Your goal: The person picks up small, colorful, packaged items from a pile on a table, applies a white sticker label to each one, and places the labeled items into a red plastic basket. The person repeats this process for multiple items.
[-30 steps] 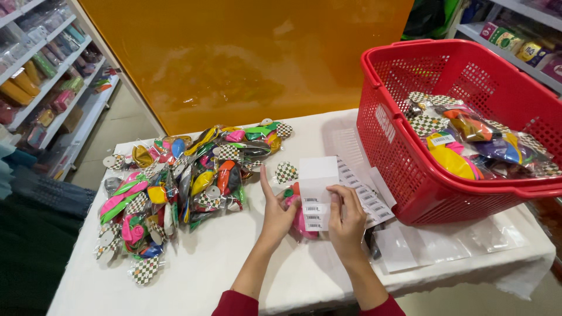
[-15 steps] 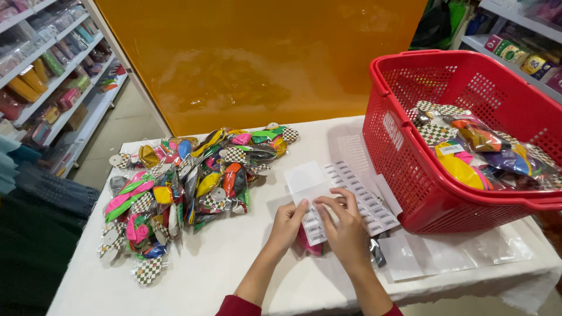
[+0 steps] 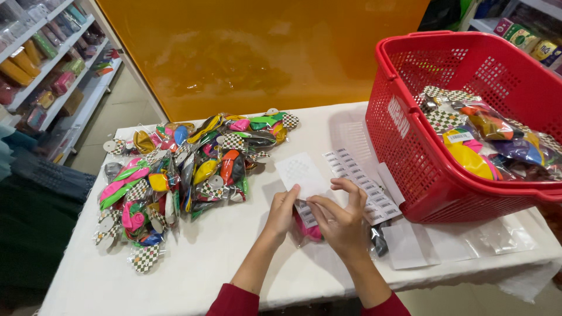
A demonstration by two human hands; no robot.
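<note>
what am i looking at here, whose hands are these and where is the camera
The camera sits on a person's head and looks down, so the two bare hands are the wearer's own. The left hand and right hand meet over a small pink packet on a white table, pinching a strip of small white labels against it. A larger label sheet lies just behind. To the left is a pile of colourful balloon packets with checkered cards. On the right stands a red plastic basket holding more such packets. Shop shelves show at the edges.
</note>
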